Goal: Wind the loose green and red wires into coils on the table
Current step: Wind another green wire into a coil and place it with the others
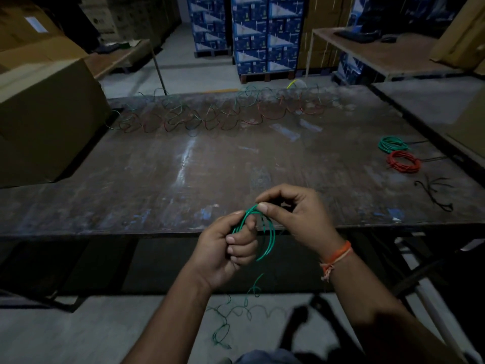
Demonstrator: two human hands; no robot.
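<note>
While the head view looks down over the near edge of the table [157,179], I see both hands just in front of that edge, working one green wire [265,232]; the left hand [225,248] is curled shut around several loops of it, thumb on top, fingers [236,241] folded over the strands; the right hand [294,214] pinches the top of the same loops between thumb and forefinger, other fingers bent, not spread; the loops hang down between the two hands as a partial coil, below the table edge; the free tail of this wire drops to the floor [78,332] near me and lies there in loose curls, blurred, end unclear; an orange thread band [337,254] sits on the right wrist.

Far side of the table: a long tangle of loose green and red wires [217,114] strung left to right along the far edge, too thin and dim to separate strand by strand; right side of the table: a finished green coil [392,144] lying flat, and just near of it a red coil [402,161], the two close but whether touching I cannot tell; nearer again on the right, some thin black ties [435,193] lying loose on the top.

Left: a big cardboard box [44,114] resting on the table's left end; far background: stacked blue cartons [265,35] on the floor, and another table [380,53] at far right with dark items I cannot identify.
</note>
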